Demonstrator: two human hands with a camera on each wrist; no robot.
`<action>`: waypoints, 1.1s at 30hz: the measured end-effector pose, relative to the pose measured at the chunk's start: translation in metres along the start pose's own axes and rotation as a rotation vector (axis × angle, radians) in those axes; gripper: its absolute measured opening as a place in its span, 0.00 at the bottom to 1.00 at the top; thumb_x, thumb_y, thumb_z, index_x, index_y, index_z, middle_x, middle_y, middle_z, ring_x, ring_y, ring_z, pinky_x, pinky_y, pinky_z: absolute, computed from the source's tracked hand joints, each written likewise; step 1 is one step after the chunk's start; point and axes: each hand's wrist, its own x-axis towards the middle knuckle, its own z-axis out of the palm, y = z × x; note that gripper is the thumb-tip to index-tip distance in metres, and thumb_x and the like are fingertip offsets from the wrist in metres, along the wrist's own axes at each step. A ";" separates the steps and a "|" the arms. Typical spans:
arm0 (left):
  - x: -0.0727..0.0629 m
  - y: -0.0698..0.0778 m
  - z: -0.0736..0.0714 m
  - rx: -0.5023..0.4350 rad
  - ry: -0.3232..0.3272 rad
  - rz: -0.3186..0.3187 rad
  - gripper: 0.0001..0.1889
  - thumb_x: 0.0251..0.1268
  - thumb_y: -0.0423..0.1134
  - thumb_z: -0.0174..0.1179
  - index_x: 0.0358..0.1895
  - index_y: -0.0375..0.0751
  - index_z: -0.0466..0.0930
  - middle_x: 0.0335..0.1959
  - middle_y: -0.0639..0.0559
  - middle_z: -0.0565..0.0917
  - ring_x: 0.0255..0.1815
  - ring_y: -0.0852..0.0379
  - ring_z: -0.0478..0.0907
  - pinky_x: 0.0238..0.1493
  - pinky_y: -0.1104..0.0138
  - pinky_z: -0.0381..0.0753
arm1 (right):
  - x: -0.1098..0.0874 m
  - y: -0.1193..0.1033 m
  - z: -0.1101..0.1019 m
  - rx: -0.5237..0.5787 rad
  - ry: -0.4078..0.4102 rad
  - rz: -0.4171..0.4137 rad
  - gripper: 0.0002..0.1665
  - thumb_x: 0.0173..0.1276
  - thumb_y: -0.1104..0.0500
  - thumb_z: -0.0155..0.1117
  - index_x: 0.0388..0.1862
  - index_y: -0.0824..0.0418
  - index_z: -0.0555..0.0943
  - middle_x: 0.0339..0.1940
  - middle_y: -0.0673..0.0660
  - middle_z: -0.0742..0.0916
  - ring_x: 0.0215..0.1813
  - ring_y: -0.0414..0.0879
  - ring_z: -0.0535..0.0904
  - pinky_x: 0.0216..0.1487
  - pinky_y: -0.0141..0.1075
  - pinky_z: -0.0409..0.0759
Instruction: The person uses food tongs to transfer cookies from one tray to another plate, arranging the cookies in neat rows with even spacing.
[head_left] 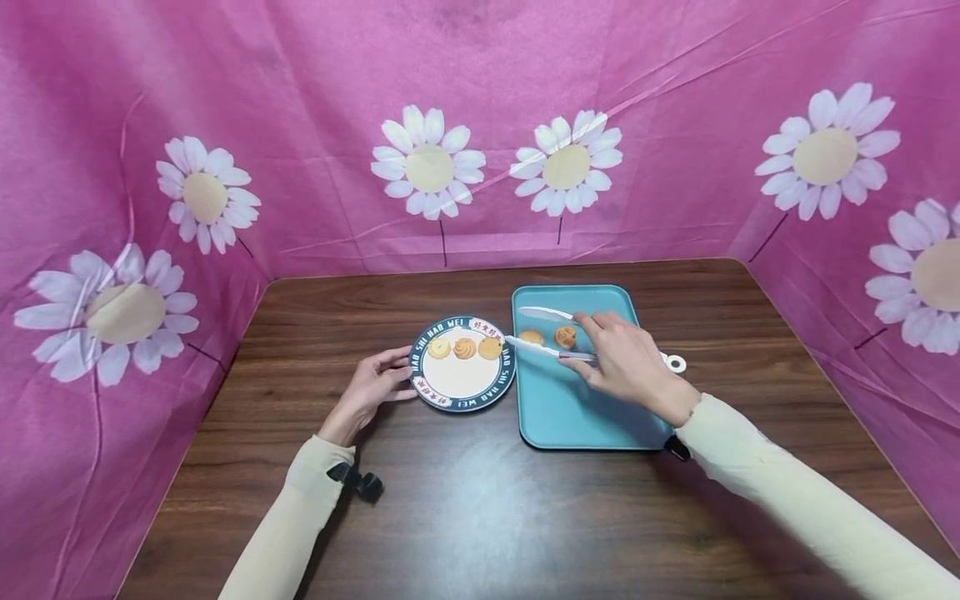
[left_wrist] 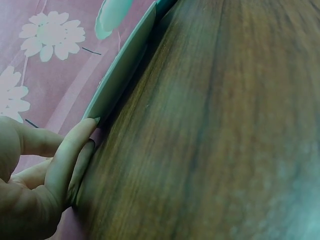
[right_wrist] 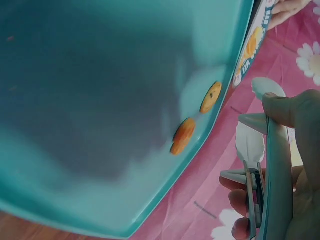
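Observation:
My right hand (head_left: pixel 628 360) grips a pair of light-coloured serving tongs (head_left: pixel 542 347), above the blue tray (head_left: pixel 573 417). Their two arms are spread apart, thumb on one and fingers on the other in the right wrist view. One tip reaches beside the rightmost cookie (head_left: pixel 490 348) on the plate; the other points across the tray's far part. Under the tongs two cookies lie on the tray, a flat one (head_left: pixel 532 337) and a ridged one (head_left: pixel 566 337). At the left rim of the round plate (head_left: pixel 459 385), my left hand (head_left: pixel 369 388) holds the edge between thumb and fingers.
Two more cookies, a pale one (head_left: pixel 438 348) and a swirled one (head_left: pixel 464 348), sit in a row with the rightmost on the plate. Plate and tray stand side by side on the brown wooden table (head_left: pixel 450 517). Pink cloth (head_left: pixel 495 67) with daisies surrounds the table.

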 end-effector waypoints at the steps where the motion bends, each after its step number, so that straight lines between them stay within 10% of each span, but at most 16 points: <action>1: 0.000 0.000 0.000 0.000 0.000 0.001 0.27 0.76 0.23 0.52 0.76 0.31 0.68 0.62 0.36 0.74 0.43 0.62 0.83 0.47 0.66 0.95 | -0.002 0.003 0.000 -0.001 0.007 0.008 0.45 0.65 0.34 0.72 0.67 0.66 0.77 0.52 0.65 0.89 0.56 0.60 0.85 0.45 0.57 0.93; 33: 0.002 -0.004 -0.001 0.010 -0.001 0.005 0.26 0.76 0.23 0.53 0.75 0.31 0.68 0.62 0.36 0.74 0.43 0.62 0.83 0.46 0.66 0.96 | -0.040 0.050 0.005 0.021 -0.055 0.170 0.41 0.63 0.36 0.74 0.62 0.64 0.79 0.43 0.62 0.88 0.44 0.58 0.84 0.28 0.57 0.87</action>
